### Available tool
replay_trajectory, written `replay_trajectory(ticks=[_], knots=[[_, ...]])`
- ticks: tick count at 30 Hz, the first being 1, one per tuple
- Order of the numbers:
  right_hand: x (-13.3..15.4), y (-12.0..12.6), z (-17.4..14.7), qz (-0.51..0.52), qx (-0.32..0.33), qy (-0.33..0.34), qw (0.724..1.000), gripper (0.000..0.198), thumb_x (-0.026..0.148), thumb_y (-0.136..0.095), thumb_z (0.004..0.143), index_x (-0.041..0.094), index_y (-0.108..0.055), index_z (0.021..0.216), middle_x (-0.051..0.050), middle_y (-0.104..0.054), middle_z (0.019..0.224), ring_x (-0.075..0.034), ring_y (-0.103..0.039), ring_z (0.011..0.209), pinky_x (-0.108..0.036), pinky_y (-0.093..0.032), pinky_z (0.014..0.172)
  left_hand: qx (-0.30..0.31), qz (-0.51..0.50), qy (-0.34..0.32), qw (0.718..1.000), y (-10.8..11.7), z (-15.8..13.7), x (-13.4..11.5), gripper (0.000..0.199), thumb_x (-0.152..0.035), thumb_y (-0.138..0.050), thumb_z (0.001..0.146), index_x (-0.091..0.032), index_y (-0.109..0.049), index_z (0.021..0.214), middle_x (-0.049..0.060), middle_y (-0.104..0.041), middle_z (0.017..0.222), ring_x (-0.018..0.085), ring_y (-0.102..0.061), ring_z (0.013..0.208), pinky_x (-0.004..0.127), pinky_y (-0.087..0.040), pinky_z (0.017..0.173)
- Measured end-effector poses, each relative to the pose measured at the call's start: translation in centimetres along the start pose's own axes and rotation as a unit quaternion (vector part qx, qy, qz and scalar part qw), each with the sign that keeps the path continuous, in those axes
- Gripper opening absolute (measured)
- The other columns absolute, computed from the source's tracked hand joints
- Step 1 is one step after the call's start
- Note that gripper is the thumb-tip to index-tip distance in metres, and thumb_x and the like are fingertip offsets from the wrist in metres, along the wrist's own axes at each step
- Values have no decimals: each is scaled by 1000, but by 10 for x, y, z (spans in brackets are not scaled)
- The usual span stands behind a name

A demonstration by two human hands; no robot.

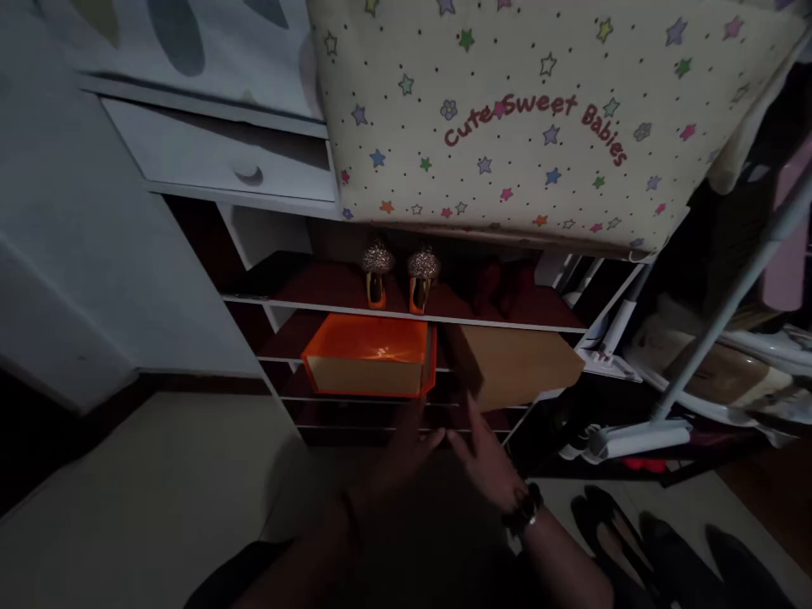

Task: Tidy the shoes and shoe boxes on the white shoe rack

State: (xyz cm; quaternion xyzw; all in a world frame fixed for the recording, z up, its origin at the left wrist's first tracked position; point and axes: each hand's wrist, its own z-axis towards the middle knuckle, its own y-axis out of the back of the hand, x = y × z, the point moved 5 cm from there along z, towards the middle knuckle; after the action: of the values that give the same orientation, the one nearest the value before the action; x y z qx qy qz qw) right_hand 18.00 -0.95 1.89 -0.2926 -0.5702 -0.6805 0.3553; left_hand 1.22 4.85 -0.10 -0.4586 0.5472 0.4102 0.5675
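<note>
My left hand [406, 444] is low in front of the shelf unit, fingers stretched out and thumb apart, with nothing visible in it. It is dim and lies just below the right end of an orange shoe box [370, 338]. My right hand [483, 457], with a watch [523, 507] on the wrist, is also open, its fingertips near the lower left corner of a brown box [526, 359]. Whether those fingertips touch the box I cannot tell. The two thumbs point at each other, nearly meeting. Both boxes stick out of the same shelf level.
On the shelf [457, 318] above stand two glittery gold-heeled shoes [421, 279] and dark red shoes [501, 283]. A star-printed cloth [520, 127] hangs over the unit. At right are a long grey pole [716, 313] and dark shoes [612, 529] on the floor. A white drawer [222, 156] is upper left.
</note>
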Motion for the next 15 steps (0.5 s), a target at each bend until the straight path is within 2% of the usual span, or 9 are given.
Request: replay_trajectory(ticks=[3,7,10,12,14,15], knots=[[-19,24,-23,-30,-55,-13,998,73,43,-50,102,18,-25,166,-16,-50,159,-28,-49,146,-52,-38,123,-61,-73,40,995,14,-18,2,72,-56,-87,63,-22,-68,124,12,-65,140,34,-52,142,51,-40,125],[-31,38,-33,-92,-47,28,994,46,35,-48,101,23,-60,144,-13,-68,137,-30,-61,130,-54,-46,115,-164,-152,75,972,50,-39,5,72,-55,-93,51,-20,-69,110,9,-70,122,31,-64,121,51,-47,118],[-24,34,-32,-148,-9,67,987,42,27,-50,98,22,-67,136,-11,-71,132,-31,-62,127,-57,-45,114,-208,-219,64,951,73,-46,7,68,-46,-96,50,-22,-66,106,5,-68,118,22,-67,105,45,-56,105],[-13,28,-35,-161,34,88,982,41,23,-50,98,22,-68,136,-10,-72,133,-29,-64,126,-51,-49,112,-237,-253,52,937,84,-49,8,65,-40,-97,48,-22,-64,102,4,-66,116,19,-67,99,40,-60,95],[0,26,-41,-176,48,105,978,38,21,-47,100,23,-71,130,-10,-75,124,-26,-69,116,-45,-55,102,-265,-256,41,929,93,-51,7,60,-38,-96,50,-20,-64,97,4,-65,114,17,-67,97,36,-61,90],[6,29,-45,-186,34,115,975,37,20,-46,101,24,-73,126,-10,-77,117,-26,-72,109,-42,-57,96,-272,-249,34,929,97,-52,6,57,-40,-95,52,-20,-64,95,4,-65,113,17,-67,96,35,-61,89]])
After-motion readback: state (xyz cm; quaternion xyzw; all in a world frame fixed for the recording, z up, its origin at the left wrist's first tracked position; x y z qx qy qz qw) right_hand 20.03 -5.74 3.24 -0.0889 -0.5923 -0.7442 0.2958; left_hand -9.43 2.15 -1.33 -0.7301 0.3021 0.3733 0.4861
